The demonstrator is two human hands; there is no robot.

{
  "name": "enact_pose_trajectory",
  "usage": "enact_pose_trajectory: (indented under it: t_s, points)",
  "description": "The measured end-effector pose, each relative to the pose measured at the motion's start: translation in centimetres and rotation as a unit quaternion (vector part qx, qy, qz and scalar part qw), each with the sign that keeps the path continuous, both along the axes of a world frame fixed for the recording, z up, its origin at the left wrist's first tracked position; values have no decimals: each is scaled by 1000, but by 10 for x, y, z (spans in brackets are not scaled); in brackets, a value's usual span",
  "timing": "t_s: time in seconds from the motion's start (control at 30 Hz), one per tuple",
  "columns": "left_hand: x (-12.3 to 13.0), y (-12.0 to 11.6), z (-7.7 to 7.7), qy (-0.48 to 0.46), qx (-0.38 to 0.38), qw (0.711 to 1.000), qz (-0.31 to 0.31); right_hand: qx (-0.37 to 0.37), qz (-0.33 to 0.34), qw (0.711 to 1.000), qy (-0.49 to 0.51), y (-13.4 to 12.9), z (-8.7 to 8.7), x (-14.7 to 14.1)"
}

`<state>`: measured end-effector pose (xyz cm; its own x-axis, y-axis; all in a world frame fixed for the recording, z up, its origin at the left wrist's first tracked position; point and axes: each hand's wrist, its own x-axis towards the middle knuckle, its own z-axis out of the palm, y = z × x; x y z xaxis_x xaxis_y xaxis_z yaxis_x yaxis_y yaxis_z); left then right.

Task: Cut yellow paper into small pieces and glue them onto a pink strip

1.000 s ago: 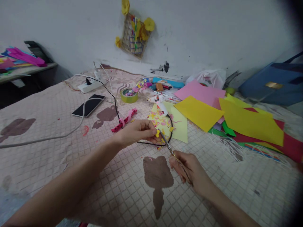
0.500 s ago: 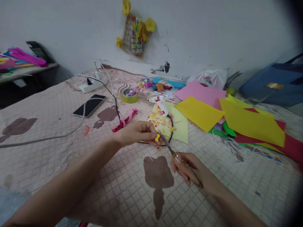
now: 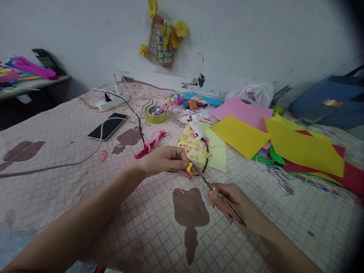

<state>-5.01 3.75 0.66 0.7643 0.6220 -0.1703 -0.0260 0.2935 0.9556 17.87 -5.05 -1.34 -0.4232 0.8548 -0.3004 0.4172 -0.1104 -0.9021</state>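
Observation:
Between its thumb and fingers my left hand (image 3: 169, 161) pinches a small yellow paper piece (image 3: 189, 167), narrow at the waist. My right hand (image 3: 230, 201) is wrapped round the handles of a pair of scissors (image 3: 204, 179), whose blades point up and left. The blade tips reach right beside the yellow piece; whether they touch it I cannot tell. Just beyond the hands lies a pale yellow sheet (image 3: 217, 149) with many pink and yellow paper scraps (image 3: 190, 143) on it. A white glue gun (image 3: 194, 125) rests on its far edge.
Left of the sheet are a pink dotted strip (image 3: 152, 144), a roll of green tape (image 3: 156, 116), a phone (image 3: 107, 127) and a power strip (image 3: 110, 103) with cables. On the right lie yellow sheets (image 3: 241, 135), white string (image 3: 275, 176) and a blue bag (image 3: 327, 100).
The scissor blades look more closed, and the right hand's fingers have drawn in on the handles. The left hand stays almost in place with the yellow piece.

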Motion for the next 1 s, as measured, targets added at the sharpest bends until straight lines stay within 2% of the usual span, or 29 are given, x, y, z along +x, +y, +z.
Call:
enact_pose_trajectory:
  t_s: [0.27, 0.5, 0.67, 0.87, 1.0]
  points:
    - [0, 0, 1, 0, 0, 1000, 2, 5, -18, 1000, 1, -1, -1, -1]
    - [0, 0, 1, -2, 3, 1000, -2, -2, -7, 1000, -16, 0, -1, 0]
    - [-2, 1, 6, 11, 4, 1000, -19, 48, 8, 998, -39, 3, 3, 1]
    - [4, -6, 4, 21, 13, 997, -74, 14, -90, 995, 41, 4, 10, -11]
    - [12, -15, -1, 44, 11, 994, -103, 18, -111, 992, 65, 4, 12, -20]
